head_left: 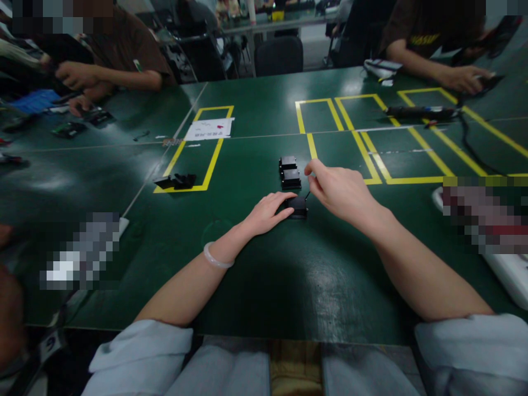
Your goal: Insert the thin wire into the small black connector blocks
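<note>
My left hand (270,213) is closed around the left side of a small black box (298,205) that rests on the green table. The thumb lies at its near side and the fingers reach over its far edge. Just right of and above the box is my right hand (336,184), fingers curled in a pinch. A thin dark rod (307,194) slants from beneath that hand down to the box's right corner; its upper end is hidden. Beyond the box stand two similar black boxes, the nearer (291,177) and the farther one (287,163), close together.
Yellow tape rectangles mark the green table (256,275). A black bracket-like part (176,181) and a white paper sheet (210,128) lie left. A black cylindrical tool (421,112) with a cable lies right. Blurred devices flank both my arms. People sit across the table.
</note>
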### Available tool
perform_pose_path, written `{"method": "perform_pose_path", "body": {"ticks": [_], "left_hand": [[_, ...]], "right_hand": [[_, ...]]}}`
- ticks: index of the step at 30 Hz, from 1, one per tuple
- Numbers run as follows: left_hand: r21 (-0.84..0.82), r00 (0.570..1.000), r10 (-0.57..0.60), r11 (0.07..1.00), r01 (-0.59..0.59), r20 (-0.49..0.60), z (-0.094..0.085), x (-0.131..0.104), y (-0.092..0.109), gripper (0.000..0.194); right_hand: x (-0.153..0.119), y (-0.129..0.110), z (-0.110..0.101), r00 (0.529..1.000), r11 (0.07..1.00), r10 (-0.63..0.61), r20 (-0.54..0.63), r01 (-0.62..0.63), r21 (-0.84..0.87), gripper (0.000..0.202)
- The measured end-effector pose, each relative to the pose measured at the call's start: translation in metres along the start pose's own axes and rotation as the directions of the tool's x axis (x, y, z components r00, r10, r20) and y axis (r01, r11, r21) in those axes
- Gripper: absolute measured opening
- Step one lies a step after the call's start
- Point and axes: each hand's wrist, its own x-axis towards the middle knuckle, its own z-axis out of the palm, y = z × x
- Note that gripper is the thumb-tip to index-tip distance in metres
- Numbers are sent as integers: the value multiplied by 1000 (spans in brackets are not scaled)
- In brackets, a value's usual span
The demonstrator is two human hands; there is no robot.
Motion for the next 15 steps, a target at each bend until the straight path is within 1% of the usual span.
{"method": "perform_pose_path", "body": {"ticks": [6,11,15], "left_hand": [[0,1000,1,1000,-1,-4,1,-1,-1,45],[2,1000,1,1000,-1,-6,1,-1,-1,45],[4,1000,-1,1000,1,-1,1,0,-1,45]], "right_hand": [[1,-1,-1,999,997,40,25,-38,-66,38],[0,-1,-1,1000,1000,6,4,-6,7,35],[0,0,-1,1000,1000,5,16,-5,-6,37]]}}
